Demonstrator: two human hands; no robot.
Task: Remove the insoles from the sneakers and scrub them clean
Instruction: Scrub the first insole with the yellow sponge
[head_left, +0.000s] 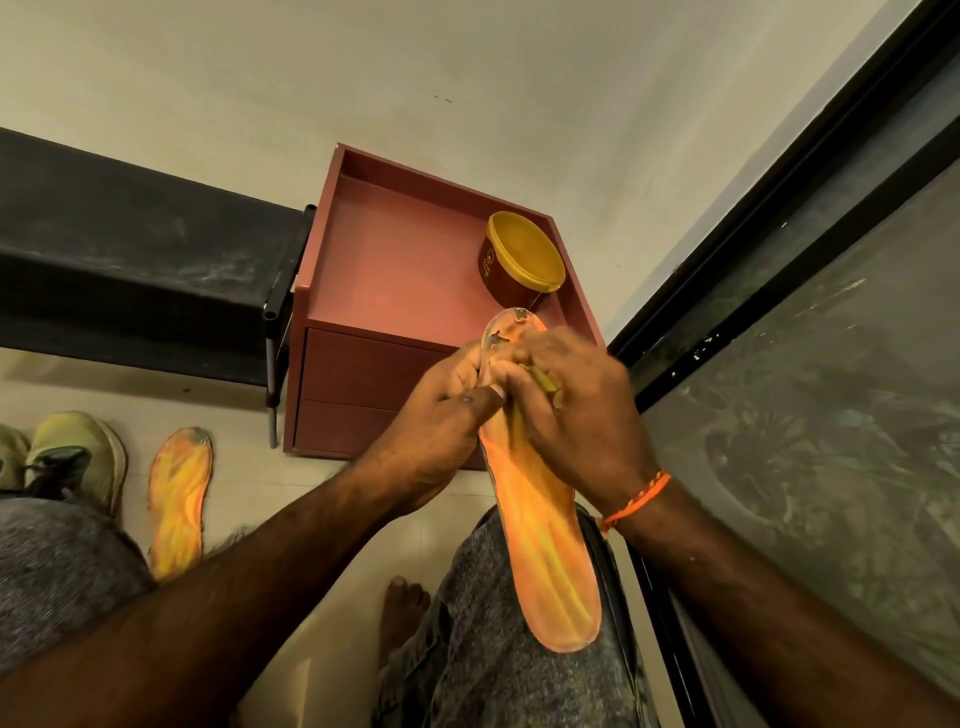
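Left hand (441, 415) and right hand (571, 410) clamped together round the toe end of a long orange foam insole (545, 545), its heel resting on the grey-trousered right thigh (493, 649). Thin yellowish tool (540, 382) pinched in right fingers, mostly hidden, unidentifiable. Second orange insole (179, 499) on the floor beside olive sneakers (78, 457), cut off.

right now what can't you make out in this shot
Head view only:
- Tool in the right hand: only a thin yellow-green bit shows; the fingers hide the rest, so what it is stays unclear.
- Held insole: its middle is covered by the left hand and the right hand.
- Sneakers: cut off by the left edge and partly behind a knee.
- Tub: lid on, contents hidden; label too small.
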